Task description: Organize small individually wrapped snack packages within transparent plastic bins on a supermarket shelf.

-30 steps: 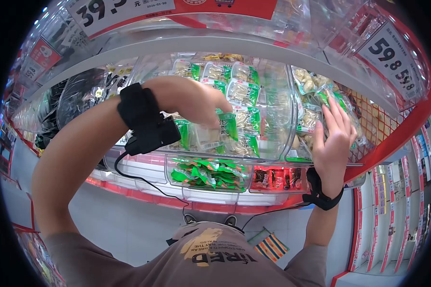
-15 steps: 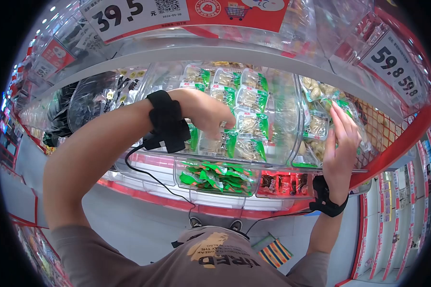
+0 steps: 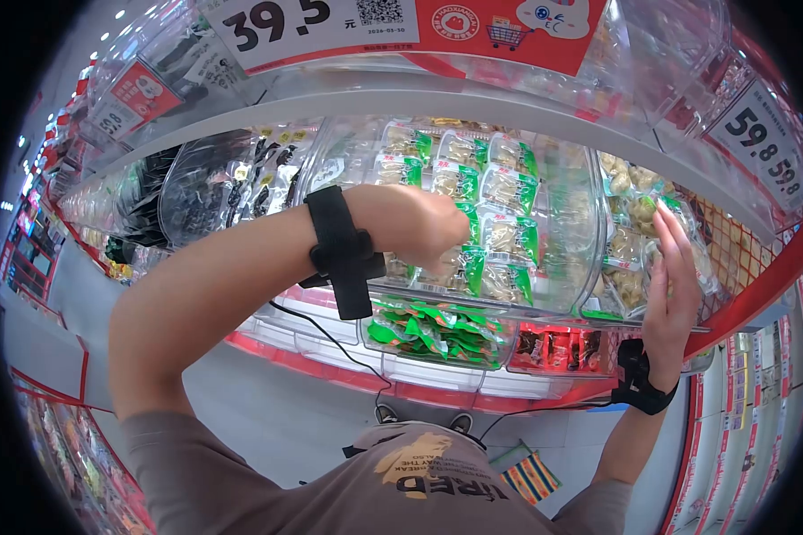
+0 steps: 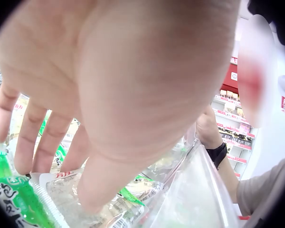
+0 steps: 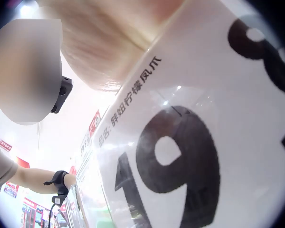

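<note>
My left hand [image 3: 419, 227] reaches into a clear bin [image 3: 567, 241] of pale packets with green edges, laid in rows. In the left wrist view its thumb lies on the front of a clear packet of chicken feet [image 4: 61, 192], with the fingers bent down behind the top edge, pinching it. Another packet with green print [image 4: 26, 204] lies beside it. My right hand [image 3: 674, 276] has its fingers straight, resting along the packets [image 3: 629, 245] in the bin to the right. Close to that palm, the right wrist view shows a large price card [image 5: 180, 156].
A grey shelf edge [image 3: 375, 107] with price signs [image 3: 321, 31] crosses above the bins. Black packets [image 3: 272, 174] lie left. Below are green packets [image 3: 437, 330] and red packets [image 3: 553, 348]. A red mesh rack [image 3: 732, 245] curves round on the right. Cables hang from both wrists.
A packet tilted up in my left hand a second ago now lies lower among the rows. The bins and both arms have shifted right in the head view. The right hand keeps its place at its bin.
</note>
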Demonstrator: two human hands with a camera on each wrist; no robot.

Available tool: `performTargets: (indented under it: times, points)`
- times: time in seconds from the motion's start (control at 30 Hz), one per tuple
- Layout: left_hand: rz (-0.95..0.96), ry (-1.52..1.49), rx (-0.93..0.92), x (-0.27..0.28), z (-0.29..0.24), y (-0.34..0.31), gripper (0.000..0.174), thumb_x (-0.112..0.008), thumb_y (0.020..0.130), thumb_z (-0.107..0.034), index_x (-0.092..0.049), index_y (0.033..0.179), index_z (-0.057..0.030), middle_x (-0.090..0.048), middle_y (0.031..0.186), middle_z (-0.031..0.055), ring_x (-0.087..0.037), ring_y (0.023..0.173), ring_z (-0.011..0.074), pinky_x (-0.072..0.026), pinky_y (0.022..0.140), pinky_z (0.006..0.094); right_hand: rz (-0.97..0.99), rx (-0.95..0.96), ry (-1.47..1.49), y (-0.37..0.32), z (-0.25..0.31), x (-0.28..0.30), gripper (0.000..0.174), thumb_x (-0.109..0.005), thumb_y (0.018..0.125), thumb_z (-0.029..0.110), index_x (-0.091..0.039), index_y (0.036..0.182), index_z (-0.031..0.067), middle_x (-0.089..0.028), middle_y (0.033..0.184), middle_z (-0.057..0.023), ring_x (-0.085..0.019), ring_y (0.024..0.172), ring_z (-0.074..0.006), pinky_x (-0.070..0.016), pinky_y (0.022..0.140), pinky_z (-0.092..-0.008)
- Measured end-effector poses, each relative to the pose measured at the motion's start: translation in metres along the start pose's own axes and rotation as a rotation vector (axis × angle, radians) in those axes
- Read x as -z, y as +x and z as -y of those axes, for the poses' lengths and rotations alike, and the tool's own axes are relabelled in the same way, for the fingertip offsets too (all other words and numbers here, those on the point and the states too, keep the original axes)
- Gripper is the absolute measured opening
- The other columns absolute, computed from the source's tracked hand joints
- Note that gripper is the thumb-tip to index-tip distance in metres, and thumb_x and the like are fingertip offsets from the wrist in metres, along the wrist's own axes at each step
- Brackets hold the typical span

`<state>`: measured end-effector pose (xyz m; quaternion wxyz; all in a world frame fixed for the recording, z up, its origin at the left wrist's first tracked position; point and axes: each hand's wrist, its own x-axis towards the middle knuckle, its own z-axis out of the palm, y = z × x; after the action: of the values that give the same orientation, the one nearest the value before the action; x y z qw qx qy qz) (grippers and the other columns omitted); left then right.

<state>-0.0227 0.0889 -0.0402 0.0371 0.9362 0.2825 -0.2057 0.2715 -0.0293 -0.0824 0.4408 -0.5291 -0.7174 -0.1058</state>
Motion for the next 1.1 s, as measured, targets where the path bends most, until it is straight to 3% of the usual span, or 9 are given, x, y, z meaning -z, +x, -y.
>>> performTargets:
  times: [0.6,0.7,0.77,0.8,0.93,0.97,1.03,1.07,1.1]
  points:
    - [-0.122,-0.099,0.038,-0.012,0.007,-0.021,0.037,-0.064,0.085,-0.028,-0.059,0.112,-0.0030,-0.062,0.110,0.0183,-0.059,0.106,0.0335,-0.0469,0.091,0.0415,-0.153,0.005,0.134,-0.006,-0.006,-0.003,0.042,-0.035,0.097,0.000,-0.052,0.136,-0.0004,-0.049,0.142,-0.0149,-0.048,0.131,-0.0269,-0.0423,0.104,-0.0398]
    - [-0.676,-0.065,-0.049,-0.017,-0.006,-0.012,0.028,-0.061,0.089,-0.026,-0.059,0.102,-0.0018,-0.064,0.097,0.0159,-0.063,0.090,0.0299,-0.0499,0.079,0.0403,-0.207,0.046,0.133,-0.006,-0.006,-0.004,0.040,-0.036,0.098,0.001,-0.050,0.136,-0.0025,-0.047,0.143,-0.0163,-0.048,0.131,-0.0280,-0.0442,0.103,-0.0403]
    - [-0.520,-0.579,-0.009,0.032,-0.051,-0.015,0.026,-0.056,0.095,-0.027,-0.058,0.093,-0.0002,-0.062,0.082,0.0123,-0.061,0.073,0.0223,-0.0495,0.065,0.0370,-0.257,0.104,0.093,-0.010,-0.007,-0.006,0.040,-0.037,0.098,0.001,-0.049,0.135,-0.0057,-0.047,0.142,-0.0190,-0.048,0.131,-0.0301,-0.0440,0.103,-0.0408]
    - [-0.608,-0.734,-0.212,0.035,-0.059,-0.011,0.034,-0.052,0.098,-0.031,-0.059,0.091,0.0007,-0.060,0.075,0.0085,-0.058,0.068,0.0151,-0.0481,0.059,0.0311,-0.239,0.148,-0.010,-0.011,-0.006,-0.006,0.039,-0.038,0.097,0.000,-0.049,0.135,-0.0073,-0.046,0.142,-0.0203,-0.048,0.130,-0.0317,-0.0439,0.103,-0.0415]
    - [-0.527,-1.507,-0.321,0.046,-0.099,0.016,0.059,-0.045,0.098,-0.049,-0.058,0.087,0.0079,-0.061,0.074,0.0160,-0.062,0.063,0.0234,-0.0498,0.058,0.0352,-0.129,0.345,-0.236,-0.020,-0.003,-0.004,0.040,-0.045,0.094,-0.002,-0.046,0.133,-0.0120,-0.045,0.141,-0.0248,-0.047,0.130,-0.0380,-0.0403,0.105,-0.0442]
    - [-0.385,-1.601,-0.326,0.051,-0.095,0.019,0.053,-0.052,0.097,-0.049,-0.054,0.108,0.0033,-0.063,0.091,0.0107,-0.065,0.074,0.0180,-0.0512,0.061,0.0285,-0.090,0.407,-0.212,-0.015,-0.002,-0.004,0.040,-0.044,0.094,-0.004,-0.045,0.133,-0.0139,-0.045,0.140,-0.0265,-0.047,0.129,-0.0402,-0.0400,0.106,-0.0450]
    - [-0.439,-1.611,-0.268,0.050,-0.097,0.028,0.048,-0.055,0.097,-0.042,-0.051,0.110,0.0033,-0.064,0.088,0.0116,-0.066,0.070,0.0179,-0.0507,0.058,0.0273,-0.071,0.487,-0.044,-0.014,-0.008,-0.008,0.034,-0.045,0.092,-0.009,-0.051,0.125,-0.0159,-0.046,0.137,-0.0285,-0.048,0.127,-0.0432,-0.0420,0.107,-0.0462]
    - [-0.461,-1.613,-0.243,0.050,-0.098,0.032,0.045,-0.057,0.097,-0.039,-0.050,0.111,0.0033,-0.064,0.087,0.0121,-0.066,0.068,0.0179,-0.0505,0.056,0.0267,-0.156,0.409,-0.087,-0.009,0.007,-0.011,0.032,-0.058,0.076,-0.010,-0.068,0.107,-0.0085,-0.062,0.126,-0.0118,-0.055,0.122,-0.0378,-0.0456,0.100,-0.0525]
    - [-0.465,-1.590,-0.243,0.051,-0.099,0.034,0.042,-0.057,0.097,-0.036,-0.050,0.111,0.0031,-0.065,0.085,0.0122,-0.066,0.066,0.0177,-0.0500,0.055,0.0261,-0.098,0.486,-0.227,-0.010,0.005,-0.004,0.028,-0.062,0.075,-0.007,-0.071,0.102,-0.0048,-0.064,0.125,-0.0074,-0.055,0.123,-0.0343,-0.0446,0.101,-0.0530]
